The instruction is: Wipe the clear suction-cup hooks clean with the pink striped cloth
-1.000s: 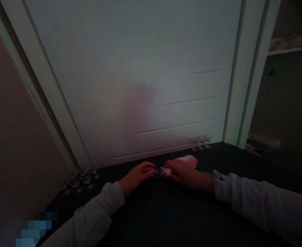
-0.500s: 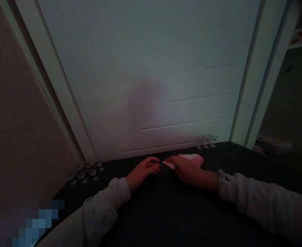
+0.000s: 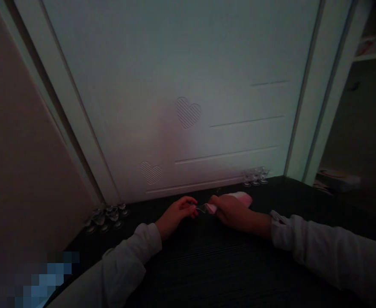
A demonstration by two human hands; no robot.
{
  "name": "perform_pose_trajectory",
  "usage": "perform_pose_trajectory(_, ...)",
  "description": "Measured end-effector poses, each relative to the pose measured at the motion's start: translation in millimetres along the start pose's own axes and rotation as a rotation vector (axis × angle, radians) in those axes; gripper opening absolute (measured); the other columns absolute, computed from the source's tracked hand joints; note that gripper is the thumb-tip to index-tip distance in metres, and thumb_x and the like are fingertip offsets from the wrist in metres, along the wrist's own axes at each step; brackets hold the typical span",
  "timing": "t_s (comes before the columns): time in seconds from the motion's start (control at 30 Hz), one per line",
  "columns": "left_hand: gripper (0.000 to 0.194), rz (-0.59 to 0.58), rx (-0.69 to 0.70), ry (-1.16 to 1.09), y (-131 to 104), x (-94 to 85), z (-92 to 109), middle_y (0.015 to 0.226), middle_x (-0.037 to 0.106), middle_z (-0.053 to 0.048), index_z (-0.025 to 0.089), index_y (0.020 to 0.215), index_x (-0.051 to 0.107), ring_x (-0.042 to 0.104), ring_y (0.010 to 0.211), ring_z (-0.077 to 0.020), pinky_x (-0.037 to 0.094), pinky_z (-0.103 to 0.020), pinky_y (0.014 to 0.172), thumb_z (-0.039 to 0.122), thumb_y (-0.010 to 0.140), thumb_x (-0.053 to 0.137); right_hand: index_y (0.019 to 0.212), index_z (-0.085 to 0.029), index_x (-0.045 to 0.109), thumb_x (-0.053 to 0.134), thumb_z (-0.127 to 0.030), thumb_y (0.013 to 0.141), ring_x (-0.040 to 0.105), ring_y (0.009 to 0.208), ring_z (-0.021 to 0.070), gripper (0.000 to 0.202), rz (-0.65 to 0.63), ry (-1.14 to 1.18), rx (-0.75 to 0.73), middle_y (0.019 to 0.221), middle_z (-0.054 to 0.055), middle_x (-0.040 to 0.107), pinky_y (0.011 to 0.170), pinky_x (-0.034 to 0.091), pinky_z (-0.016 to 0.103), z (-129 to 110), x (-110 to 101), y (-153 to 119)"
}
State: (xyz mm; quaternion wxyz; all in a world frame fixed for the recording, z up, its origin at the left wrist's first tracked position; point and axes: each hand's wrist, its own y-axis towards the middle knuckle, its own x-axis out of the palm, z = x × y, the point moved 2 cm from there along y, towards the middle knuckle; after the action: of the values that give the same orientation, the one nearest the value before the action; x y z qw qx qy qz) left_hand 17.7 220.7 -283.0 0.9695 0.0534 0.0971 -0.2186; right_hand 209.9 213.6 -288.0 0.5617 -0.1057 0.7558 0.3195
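Near the far side of the dark table, my left hand (image 3: 181, 211) pinches a small clear stemmed glass (image 3: 202, 208) by its base end. The glass lies sideways, its bowl pointing right. My right hand (image 3: 231, 210) is closed around a pink and white cloth (image 3: 244, 198). One corner of the cloth sticks out past the fingers beside the rim of the glass; whether it touches is too dim to tell. The rest of the cloth spreads behind the right hand.
Several small stemmed glasses (image 3: 106, 216) stand at the left end of the black table (image 3: 188, 265). Another group of glasses (image 3: 256, 176) stands at the back right, against a white panel (image 3: 126, 85) with heart grooves. A shelf (image 3: 338, 179) with items lies right.
My right hand has drawn the cloth slightly back from the glass, so more of the bowl shows between the hands. The left hand stays nearly in place.
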Motion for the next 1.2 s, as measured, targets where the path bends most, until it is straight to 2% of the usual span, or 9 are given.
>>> perform_pose_trajectory(0.17,0.025,0.027,-0.006,0.019,-0.7,-0.7,1.4,0.073,0.061,0.001,0.017,0.096,0.057,0.054,0.070,-0.0142,0.040,-0.032,0.075,0.033,0.077,0.060,0.088,-0.015,0.058,0.051,-0.018,0.084,0.062,0.072,0.0233,0.009,-0.007,-0.060,-0.023,0.078,0.010,0.068,0.058,0.029,0.028,-1.3,-1.0,-1.1)
perform_pose_trajectory(0.33,0.026,0.054,-0.016,0.035,-1.7,0.1,3.1,0.075,0.062,0.000,0.017,0.098,0.057,0.055,0.072,-0.0147,0.041,-0.031,0.074,0.031,0.077,0.061,0.085,-0.015,0.060,0.054,-0.024,0.085,0.061,0.071,0.0232,0.011,0.002,-0.081,-0.029,0.078,0.011,0.067,0.057,0.028,0.028,-2.3,-2.3,-0.9)
perform_pose_trajectory(0.53,0.025,0.048,-0.010,0.049,-0.4,0.8,2.6,0.073,0.060,0.001,0.018,0.094,0.056,0.055,0.071,-0.0146,0.042,-0.031,0.072,0.031,0.075,0.063,0.089,-0.015,0.060,0.052,-0.019,0.085,0.060,0.075,0.0219,0.010,0.057,-0.039,-0.035,0.082,0.010,0.067,0.063,0.035,0.029,-1.2,-4.1,-0.9)
perform_pose_trajectory(0.73,0.023,0.035,-0.006,0.077,2.0,2.1,0.7,0.074,0.059,0.001,0.017,0.094,0.054,0.055,0.072,-0.0147,0.041,-0.031,0.072,0.029,0.075,0.061,0.099,-0.015,0.062,0.053,-0.011,0.081,0.061,0.086,0.0217,0.021,0.096,0.044,-0.139,0.093,0.009,0.068,0.074,0.042,0.031,-1.4,-4.5,-1.1)
perform_pose_trajectory(0.93,0.019,0.023,0.001,0.161,-2.8,5.3,4.3,0.075,0.058,0.001,0.017,0.091,0.056,0.053,0.072,-0.0145,0.040,-0.030,0.071,0.026,0.076,0.061,0.108,-0.015,0.062,0.050,-0.008,0.081,0.060,0.093,0.0222,0.031,0.132,0.110,-0.249,0.100,0.010,0.069,0.081,0.044,0.035,-1.1,-3.4,-0.7)
perform_pose_trajectory(1.2,0.019,0.025,0.018,0.224,-4.2,6.5,6.0,0.080,0.060,0.000,0.017,0.089,0.060,0.055,0.079,-0.0175,0.040,-0.032,0.076,0.026,0.073,0.064,0.111,-0.014,0.061,0.045,-0.002,0.078,0.059,0.091,0.0236,0.039,0.140,0.103,-0.314,0.098,0.012,0.068,0.082,0.044,0.039,-4.5,-7.4,-0.9)
